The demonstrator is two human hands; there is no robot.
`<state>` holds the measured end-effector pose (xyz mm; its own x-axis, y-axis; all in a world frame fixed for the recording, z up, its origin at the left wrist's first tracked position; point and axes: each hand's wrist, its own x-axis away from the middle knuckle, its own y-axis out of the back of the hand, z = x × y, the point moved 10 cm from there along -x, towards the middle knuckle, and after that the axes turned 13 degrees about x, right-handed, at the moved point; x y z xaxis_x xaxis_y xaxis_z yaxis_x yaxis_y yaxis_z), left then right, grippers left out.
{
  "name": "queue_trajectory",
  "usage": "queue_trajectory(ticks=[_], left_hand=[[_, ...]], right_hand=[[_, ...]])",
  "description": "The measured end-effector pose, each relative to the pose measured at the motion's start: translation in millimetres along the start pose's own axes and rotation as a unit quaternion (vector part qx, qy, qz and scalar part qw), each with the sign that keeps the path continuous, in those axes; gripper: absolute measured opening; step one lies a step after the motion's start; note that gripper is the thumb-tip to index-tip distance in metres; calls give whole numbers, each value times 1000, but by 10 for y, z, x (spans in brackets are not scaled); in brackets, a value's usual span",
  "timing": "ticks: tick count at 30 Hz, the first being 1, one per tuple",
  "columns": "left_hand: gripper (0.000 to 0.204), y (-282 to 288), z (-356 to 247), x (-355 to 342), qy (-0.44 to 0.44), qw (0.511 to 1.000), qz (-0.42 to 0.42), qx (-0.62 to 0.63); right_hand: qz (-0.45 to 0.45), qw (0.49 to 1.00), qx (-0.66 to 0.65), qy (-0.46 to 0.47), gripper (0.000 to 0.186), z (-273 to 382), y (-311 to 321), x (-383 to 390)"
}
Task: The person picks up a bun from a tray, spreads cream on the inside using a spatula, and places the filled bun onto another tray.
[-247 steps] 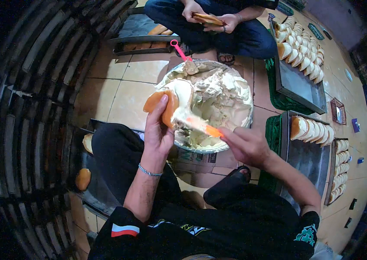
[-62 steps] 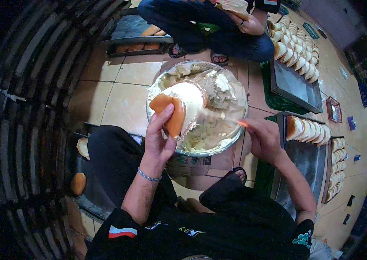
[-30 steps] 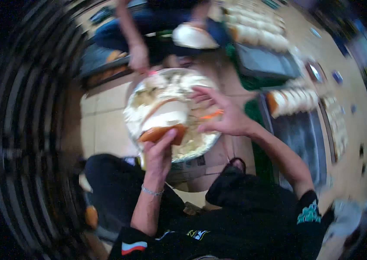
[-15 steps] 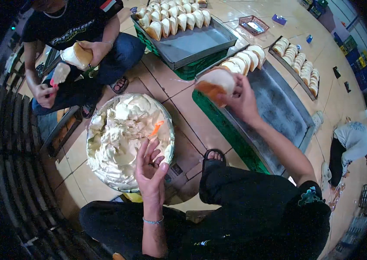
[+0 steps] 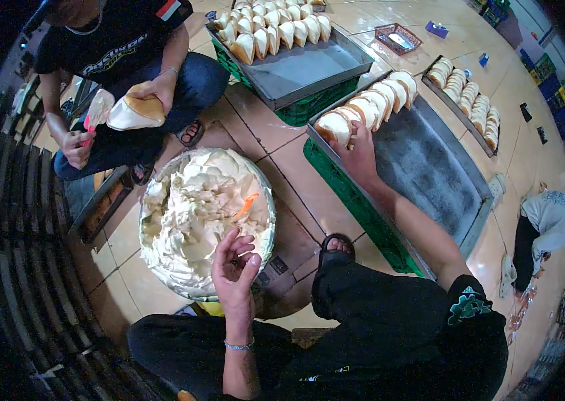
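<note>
A big metal bowl (image 5: 266, 230) full of white cream sits on the tiled floor before me, with an orange spatula (image 5: 245, 206) stuck in the cream. My left hand (image 5: 234, 267) hovers over the bowl's near rim, fingers loosely curled and empty. My right hand (image 5: 357, 146) reaches out to a long metal tray (image 5: 429, 167) and rests on a cream-filled bun (image 5: 333, 125) at the near end of a row of filled buns (image 5: 379, 100).
Across the bowl another person sits, holding a bun (image 5: 137, 112) and a pink-handled spatula (image 5: 86, 124). Behind stands a second tray (image 5: 309, 63) of filled buns on a green crate (image 5: 309, 110). A third tray of buns (image 5: 466, 100) lies at the right, with someone crouched at the far right (image 5: 546, 227).
My right hand has carried the filled bun from above the bowl to the tray row and set it down. The left hand has let go and stays empty. The spatula now stands in the cream.
</note>
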<state>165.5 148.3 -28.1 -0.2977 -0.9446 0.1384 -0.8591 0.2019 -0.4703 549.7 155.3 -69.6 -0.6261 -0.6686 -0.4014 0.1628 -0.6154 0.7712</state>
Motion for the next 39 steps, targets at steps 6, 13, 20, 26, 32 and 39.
queue_trajectory(ticks=[6, 13, 20, 26, 32, 39], left_hand=[[51, 130, -510, 207, -52, 992, -86, -73], [33, 2115, -2465, 2066, -433, 729, -449, -283], [65, 5285, -354, 4183, 306, 487, -550, -606], [90, 5280, 145, 3776, 160, 617, -620, -458], [80, 5578, 83, 3629, -55, 606, -764, -213], [64, 6044, 297, 3434, -177, 665, -693, 216]], right_hand=[[-2, 1000, -13, -21, 71, -138, 65, 78], [22, 994, 9, 105, 35, 279, 633, 124], [107, 866, 15, 487, 23, 2122, 685, 614], [147, 672, 2, 726, 18, 3129, 735, 1626], [217, 534, 52, 816, 17, 3850, 633, 2355], [158, 436, 83, 882, 14, 4375, 587, 2851]])
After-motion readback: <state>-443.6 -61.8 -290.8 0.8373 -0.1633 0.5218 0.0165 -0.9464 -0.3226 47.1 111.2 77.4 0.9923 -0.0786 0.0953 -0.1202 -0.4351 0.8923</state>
